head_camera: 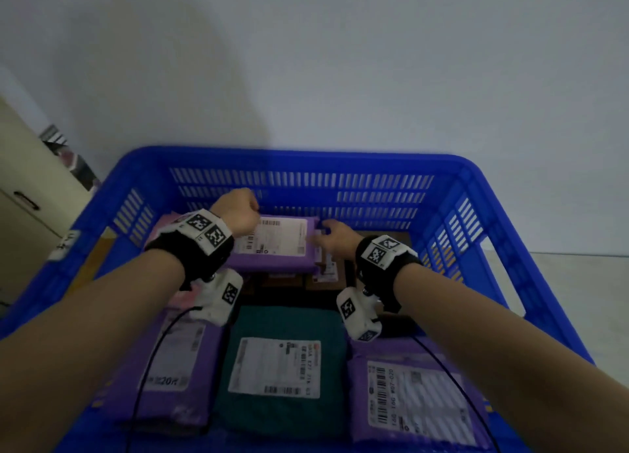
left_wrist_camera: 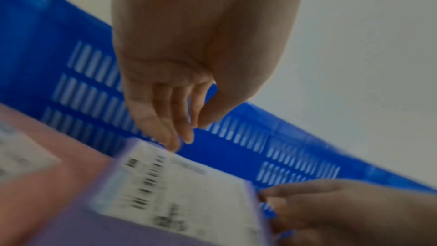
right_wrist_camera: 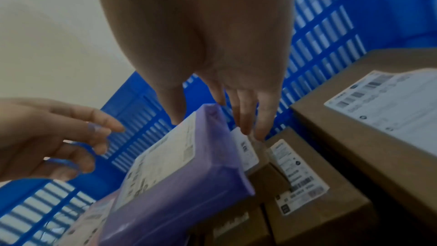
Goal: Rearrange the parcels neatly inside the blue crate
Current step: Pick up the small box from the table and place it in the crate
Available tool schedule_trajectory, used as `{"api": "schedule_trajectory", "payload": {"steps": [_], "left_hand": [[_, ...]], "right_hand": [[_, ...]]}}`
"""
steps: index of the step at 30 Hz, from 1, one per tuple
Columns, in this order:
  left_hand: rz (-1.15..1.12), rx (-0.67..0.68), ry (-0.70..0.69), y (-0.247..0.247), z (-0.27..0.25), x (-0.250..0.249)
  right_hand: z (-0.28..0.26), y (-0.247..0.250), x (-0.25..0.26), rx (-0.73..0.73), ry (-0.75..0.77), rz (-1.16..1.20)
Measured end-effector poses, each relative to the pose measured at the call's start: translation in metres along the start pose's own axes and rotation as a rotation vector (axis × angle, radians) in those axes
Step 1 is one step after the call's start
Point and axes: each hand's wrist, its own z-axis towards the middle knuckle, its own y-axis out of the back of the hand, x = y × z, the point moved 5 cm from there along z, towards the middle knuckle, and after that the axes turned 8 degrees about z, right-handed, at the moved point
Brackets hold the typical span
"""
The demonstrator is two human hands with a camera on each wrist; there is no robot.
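Reaching into the blue crate point(head_camera: 483, 248), a person's right hand point(head_camera: 335, 239) lies with straight fingers along the right edge of a purple parcel point(head_camera: 272, 258) near the far wall, thumb on its top; the left hand point(head_camera: 238, 210) hovers at its far left corner, fingers loosely extended and holding nothing. Brown cardboard boxes point(right_wrist_camera: 314, 194) crowd the parcel's right side, a pink parcel point(left_wrist_camera: 47, 156) its left. Nearer the person lie a teal parcel point(head_camera: 282, 360) between two purple ones point(head_camera: 408, 391), leaving a narrow gap at the slotted wall.
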Motion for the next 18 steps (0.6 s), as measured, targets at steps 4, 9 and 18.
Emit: {"api": "schedule_trajectory", "payload": {"steps": [4, 9, 18], "left_hand": [[0.361, 0.087, 0.079, 0.0, -0.006, 0.033], [0.192, 0.259, 0.005, -0.034, 0.003, 0.045], [-0.177, 0.087, -0.007, -0.035, 0.027, -0.023]], "right_hand": [[0.002, -0.019, 0.002, 0.035, -0.014, -0.039], [0.005, -0.023, -0.002, 0.054, -0.029, -0.021], [0.007, 0.046, -0.033, -0.229, -0.085, 0.355]]}}
